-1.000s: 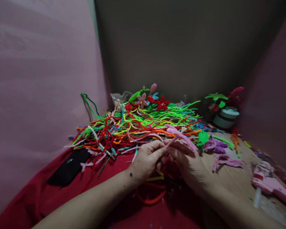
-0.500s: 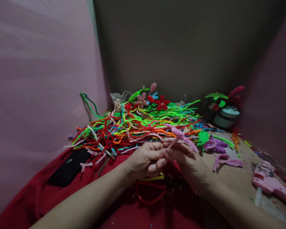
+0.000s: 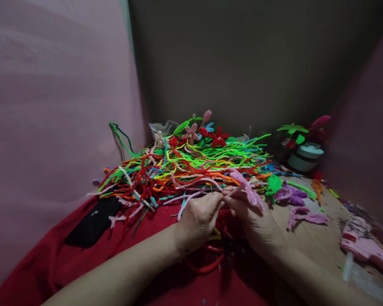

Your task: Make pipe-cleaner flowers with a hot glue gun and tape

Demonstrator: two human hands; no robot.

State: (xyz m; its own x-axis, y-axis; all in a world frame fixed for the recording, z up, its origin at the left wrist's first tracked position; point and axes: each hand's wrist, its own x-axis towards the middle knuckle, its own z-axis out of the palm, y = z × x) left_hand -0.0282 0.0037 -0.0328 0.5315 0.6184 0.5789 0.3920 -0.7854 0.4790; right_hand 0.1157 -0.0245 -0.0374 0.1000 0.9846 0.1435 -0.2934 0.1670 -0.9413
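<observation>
A pink pipe-cleaner flower [image 3: 250, 191] rises above my right hand [image 3: 253, 214], its petals spread and leaning to the right. My right hand is closed on the flower near its base. Fingertips pressed together, my left hand [image 3: 201, 216] meets the right one at the flower's lower end, where the stem is hidden by the fingers. Just behind both hands spreads a thick heap of coloured pipe cleaners [image 3: 185, 170]. Under my wrists a red pipe-cleaner loop [image 3: 207, 267] rests on the red cloth [image 3: 166, 280].
A black phone [image 3: 91, 223] lies at the left. Finished flowers [image 3: 218, 137] top the heap. To the right are a green bud [image 3: 273, 187], purple pieces [image 3: 292, 193], a lidded jar [image 3: 305, 157] and a pink glue gun [image 3: 359, 242]. Walls stand close on either side.
My left hand has turned over, its knuckles now facing up and its fingers closed at the stem. The flower has tipped rightward, showing its open petals.
</observation>
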